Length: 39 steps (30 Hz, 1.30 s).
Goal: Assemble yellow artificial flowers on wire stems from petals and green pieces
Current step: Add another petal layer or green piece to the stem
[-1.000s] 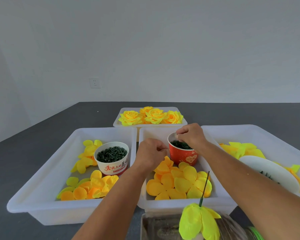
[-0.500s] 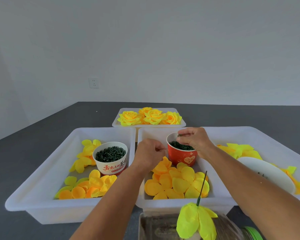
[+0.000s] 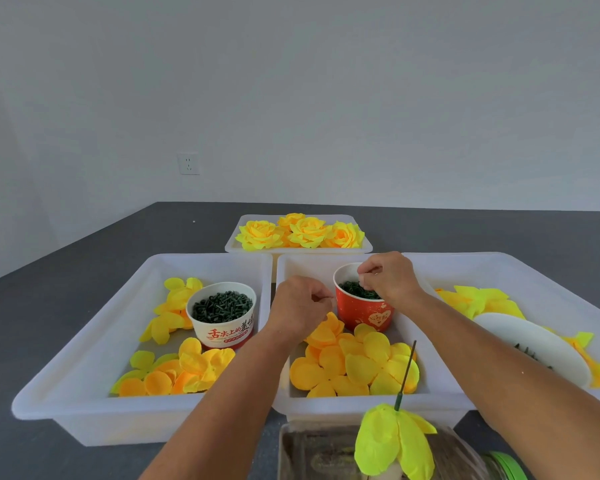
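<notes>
In the left tray [image 3: 84, 348], a white cup [image 3: 222, 320] of dark green pieces stands among loose yellow petals [image 3: 184, 368]. The left hand [image 3: 300, 306] hovers over the middle tray [image 3: 440, 400], fingers curled; whether it holds anything cannot be told. The right hand [image 3: 388, 278], fingertips pinched, reaches into the red cup [image 3: 362, 310] of green pieces. At the worktop's near edge stands a wire stem [image 3: 406, 372] with yellow-green petals [image 3: 392, 441].
</notes>
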Each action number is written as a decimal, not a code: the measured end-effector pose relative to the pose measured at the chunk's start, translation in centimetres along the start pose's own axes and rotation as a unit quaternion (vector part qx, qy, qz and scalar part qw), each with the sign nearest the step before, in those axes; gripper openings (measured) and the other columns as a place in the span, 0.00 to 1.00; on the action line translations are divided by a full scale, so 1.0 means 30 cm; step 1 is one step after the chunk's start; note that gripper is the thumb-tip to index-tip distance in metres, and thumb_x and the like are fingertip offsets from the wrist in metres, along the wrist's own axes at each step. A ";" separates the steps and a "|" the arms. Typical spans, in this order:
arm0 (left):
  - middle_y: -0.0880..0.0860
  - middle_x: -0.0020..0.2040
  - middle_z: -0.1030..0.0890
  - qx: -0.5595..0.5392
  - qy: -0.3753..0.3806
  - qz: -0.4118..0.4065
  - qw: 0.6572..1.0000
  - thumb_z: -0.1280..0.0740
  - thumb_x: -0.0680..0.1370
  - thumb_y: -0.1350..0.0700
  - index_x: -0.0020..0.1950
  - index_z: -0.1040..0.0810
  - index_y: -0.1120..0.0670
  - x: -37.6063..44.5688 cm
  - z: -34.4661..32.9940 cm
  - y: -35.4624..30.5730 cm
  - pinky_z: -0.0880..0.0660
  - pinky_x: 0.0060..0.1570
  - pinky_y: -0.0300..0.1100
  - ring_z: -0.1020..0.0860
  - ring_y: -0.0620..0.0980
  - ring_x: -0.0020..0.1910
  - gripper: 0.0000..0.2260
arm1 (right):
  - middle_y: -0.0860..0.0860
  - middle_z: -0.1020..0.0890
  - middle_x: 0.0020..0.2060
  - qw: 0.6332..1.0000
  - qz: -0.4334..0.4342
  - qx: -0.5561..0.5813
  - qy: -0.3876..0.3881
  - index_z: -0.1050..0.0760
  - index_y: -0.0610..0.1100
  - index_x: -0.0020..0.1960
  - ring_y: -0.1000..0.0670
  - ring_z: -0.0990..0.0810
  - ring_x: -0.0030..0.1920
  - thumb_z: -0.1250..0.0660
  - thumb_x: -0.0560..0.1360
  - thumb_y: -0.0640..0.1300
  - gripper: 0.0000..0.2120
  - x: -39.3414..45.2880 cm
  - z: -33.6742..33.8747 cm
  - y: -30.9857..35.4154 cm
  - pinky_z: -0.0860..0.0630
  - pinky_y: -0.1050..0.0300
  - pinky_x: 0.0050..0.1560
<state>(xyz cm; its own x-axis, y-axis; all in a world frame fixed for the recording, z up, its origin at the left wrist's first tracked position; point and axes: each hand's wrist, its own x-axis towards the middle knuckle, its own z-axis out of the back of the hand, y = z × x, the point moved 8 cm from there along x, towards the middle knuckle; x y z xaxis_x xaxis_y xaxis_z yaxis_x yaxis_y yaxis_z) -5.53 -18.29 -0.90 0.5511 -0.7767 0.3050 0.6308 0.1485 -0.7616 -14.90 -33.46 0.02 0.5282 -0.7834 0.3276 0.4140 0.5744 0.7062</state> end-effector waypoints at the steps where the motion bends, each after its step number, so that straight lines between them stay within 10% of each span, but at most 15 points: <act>1: 0.44 0.27 0.24 -0.004 0.001 0.001 1.000 0.32 0.74 0.63 0.37 0.20 0.55 0.000 0.000 0.002 0.32 0.25 0.24 0.26 0.35 0.23 0.07 | 0.42 0.17 0.46 0.998 -0.023 0.063 0.007 0.19 0.38 0.46 0.46 0.18 0.47 0.30 0.71 0.33 0.05 -0.006 0.005 -0.006 0.21 0.53 0.52; 7: 0.42 0.26 0.25 -0.039 -0.013 -0.022 0.999 0.32 0.74 0.64 0.37 0.19 0.58 -0.015 0.016 -0.033 0.31 0.26 0.25 0.26 0.35 0.23 0.06 | 0.41 0.18 0.34 0.822 -0.184 0.537 0.043 0.24 0.32 0.41 0.45 0.16 0.35 0.32 0.70 0.27 0.02 -0.099 0.036 0.023 0.18 0.56 0.43; 12: 0.47 0.27 0.22 -0.092 0.003 -0.058 0.994 0.32 0.74 0.65 0.34 0.20 0.53 -0.075 0.042 -0.107 0.31 0.30 0.27 0.26 0.37 0.26 0.11 | 0.42 0.17 0.32 0.753 -0.181 0.626 0.091 0.26 0.31 0.43 0.45 0.15 0.36 0.36 0.72 0.27 0.02 -0.234 0.080 0.084 0.20 0.60 0.34; 17: 0.61 0.37 0.18 -0.157 0.045 -0.069 0.984 0.31 0.75 0.62 0.39 0.18 0.56 -0.199 0.055 -0.186 0.24 0.38 0.41 0.21 0.47 0.33 0.05 | 0.44 0.17 0.33 0.773 -0.175 0.601 0.108 0.23 0.37 0.46 0.51 0.17 0.32 0.30 0.63 0.37 0.12 -0.345 0.131 0.099 0.22 0.63 0.30; 25: 0.54 0.38 0.16 -0.255 0.043 -0.085 0.962 0.32 0.73 0.46 0.41 0.17 0.58 -0.388 0.079 -0.290 0.23 0.41 0.39 0.20 0.47 0.36 0.16 | 0.44 0.16 0.35 0.765 -0.140 0.617 0.121 0.17 0.38 0.39 0.51 0.16 0.34 0.31 0.62 0.36 0.07 -0.478 0.187 0.136 0.21 0.63 0.32; 39: 0.52 0.33 0.18 -0.269 0.038 -0.113 0.956 0.29 0.67 0.54 0.37 0.18 0.55 -0.442 0.027 -0.304 0.24 0.38 0.40 0.22 0.47 0.34 0.05 | 0.48 0.16 0.33 0.871 0.028 0.486 0.058 0.16 0.45 0.36 0.54 0.19 0.33 0.26 0.56 0.41 0.08 -0.605 0.294 0.211 0.22 0.64 0.37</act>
<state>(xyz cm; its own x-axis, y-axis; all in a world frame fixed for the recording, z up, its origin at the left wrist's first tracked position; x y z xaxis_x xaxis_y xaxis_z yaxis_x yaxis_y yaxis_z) -18.15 -8.86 2.45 0.3799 -0.7971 0.4693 0.3454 -0.3484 -0.8714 -28.40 -17.70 4.09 0.6227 -0.6981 0.3535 -0.4095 0.0942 0.9074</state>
